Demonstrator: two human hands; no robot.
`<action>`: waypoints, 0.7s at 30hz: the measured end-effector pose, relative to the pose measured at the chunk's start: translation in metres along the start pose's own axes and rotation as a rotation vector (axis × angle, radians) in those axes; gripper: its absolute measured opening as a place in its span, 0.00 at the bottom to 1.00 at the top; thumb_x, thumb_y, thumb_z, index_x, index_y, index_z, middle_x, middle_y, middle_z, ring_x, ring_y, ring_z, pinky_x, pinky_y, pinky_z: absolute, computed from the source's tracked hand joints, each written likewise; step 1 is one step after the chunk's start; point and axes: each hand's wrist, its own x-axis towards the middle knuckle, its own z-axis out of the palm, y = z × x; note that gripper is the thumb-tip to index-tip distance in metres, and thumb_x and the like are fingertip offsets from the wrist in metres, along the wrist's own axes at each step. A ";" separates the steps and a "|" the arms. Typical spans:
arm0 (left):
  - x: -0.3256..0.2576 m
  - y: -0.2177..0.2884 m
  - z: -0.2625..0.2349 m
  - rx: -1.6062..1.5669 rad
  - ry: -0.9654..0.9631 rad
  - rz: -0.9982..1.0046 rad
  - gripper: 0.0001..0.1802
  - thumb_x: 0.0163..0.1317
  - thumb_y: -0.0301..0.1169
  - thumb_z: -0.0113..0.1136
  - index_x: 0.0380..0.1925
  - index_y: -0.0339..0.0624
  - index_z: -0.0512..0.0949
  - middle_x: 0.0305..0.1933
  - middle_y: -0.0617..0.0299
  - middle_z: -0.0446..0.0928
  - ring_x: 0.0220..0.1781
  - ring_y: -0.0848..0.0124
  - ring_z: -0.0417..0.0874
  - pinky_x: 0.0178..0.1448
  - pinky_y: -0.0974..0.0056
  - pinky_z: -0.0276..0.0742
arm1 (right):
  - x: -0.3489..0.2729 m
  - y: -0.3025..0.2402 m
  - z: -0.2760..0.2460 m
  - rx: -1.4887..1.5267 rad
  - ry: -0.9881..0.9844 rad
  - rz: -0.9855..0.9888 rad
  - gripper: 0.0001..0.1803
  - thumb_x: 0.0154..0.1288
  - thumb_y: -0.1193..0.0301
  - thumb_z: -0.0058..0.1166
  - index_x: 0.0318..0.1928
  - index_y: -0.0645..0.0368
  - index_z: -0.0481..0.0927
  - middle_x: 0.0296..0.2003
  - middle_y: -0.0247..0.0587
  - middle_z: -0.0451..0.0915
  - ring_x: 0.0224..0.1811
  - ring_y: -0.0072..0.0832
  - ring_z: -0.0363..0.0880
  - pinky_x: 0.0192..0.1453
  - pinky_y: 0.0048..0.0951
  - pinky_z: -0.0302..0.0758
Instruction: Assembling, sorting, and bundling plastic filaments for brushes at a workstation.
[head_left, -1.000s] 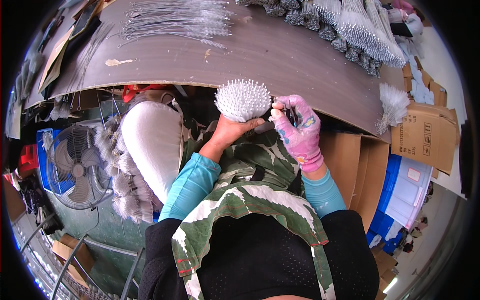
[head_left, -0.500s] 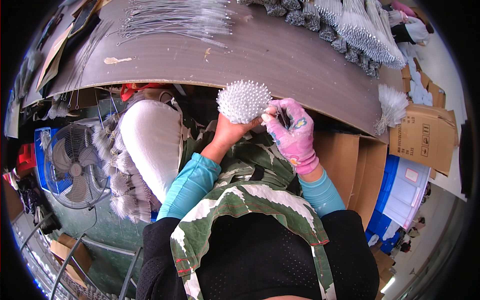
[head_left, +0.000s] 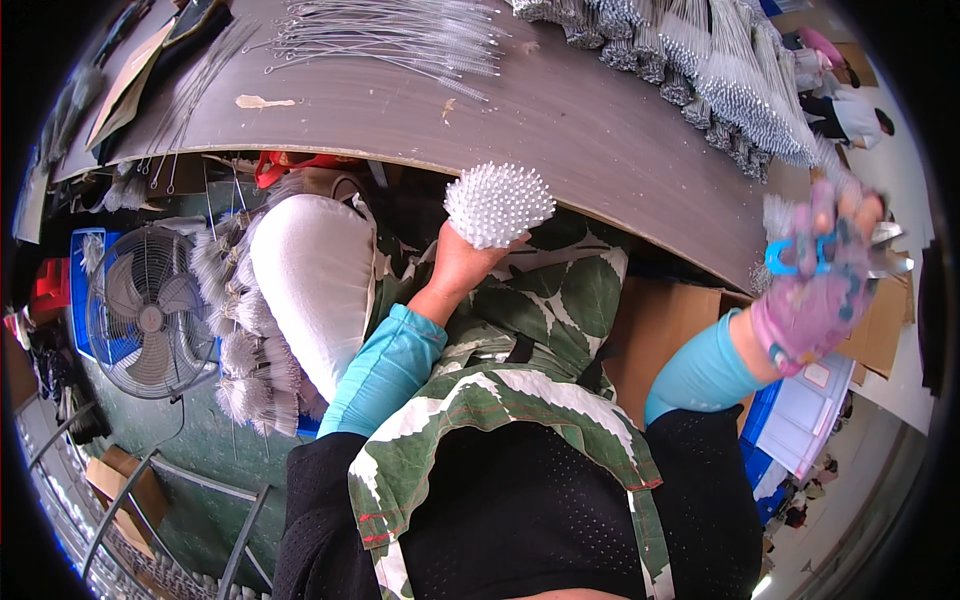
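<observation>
Your right hand [head_left: 820,290] has swung away: half a second ago it was pressed in against the white spiky ball [head_left: 498,205], and now it is out by the table's right end, well apart from the ball and smeared with motion. The pink glove is wrapped round a tool with blue handles [head_left: 800,258], metal showing at its far side; it looks like scissors or pliers, but the blur stops you calling it for certain. The fingers are closed on that tool, nothing else in them that I can make out.

Your left hand [head_left: 462,268] has barely shifted. It holds the ball up from below, fingers gathered under it, just off the near edge of the grey table [head_left: 560,130] and above your leaf-print apron [head_left: 540,320]. So the ball sits where it was, 1 hand on it instead of 2.

My reading: the spell of close work on the ball has broken off, and the right hand has gone out toward the bundles of wire-stemmed brushes [head_left: 740,90] heaped at the table's far right. More loose wires [head_left: 400,40] lie spread at the top of the table. To your left, a white padded form [head_left: 315,290] stands beside the floor fan [head_left: 150,315].
</observation>
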 end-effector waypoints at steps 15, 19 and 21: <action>0.000 0.003 0.002 -0.040 0.067 0.027 0.24 0.46 0.29 0.71 0.46 0.41 0.77 0.50 0.59 0.77 0.53 0.67 0.77 0.57 0.64 0.69 | 0.057 0.212 0.042 -0.044 0.089 0.376 0.10 0.63 0.77 0.50 0.46 0.60 0.74 0.33 0.45 0.79 0.21 0.18 0.72 0.17 0.15 0.61; -0.001 -0.014 0.002 0.022 0.040 -0.037 0.22 0.51 0.34 0.68 0.47 0.43 0.77 0.50 0.60 0.77 0.53 0.63 0.75 0.59 0.60 0.67 | 0.013 0.143 0.031 -0.102 -0.210 0.577 0.19 0.70 0.60 0.41 0.49 0.63 0.73 0.27 0.38 0.76 0.19 0.13 0.67 0.16 0.13 0.58; 0.001 -0.030 0.011 0.074 0.130 0.122 0.20 0.52 0.34 0.67 0.46 0.44 0.78 0.48 0.60 0.78 0.51 0.62 0.77 0.57 0.60 0.69 | -0.016 0.123 0.016 0.036 -0.358 0.829 0.27 0.71 0.51 0.35 0.47 0.64 0.75 0.24 0.33 0.75 0.18 0.11 0.64 0.17 0.11 0.57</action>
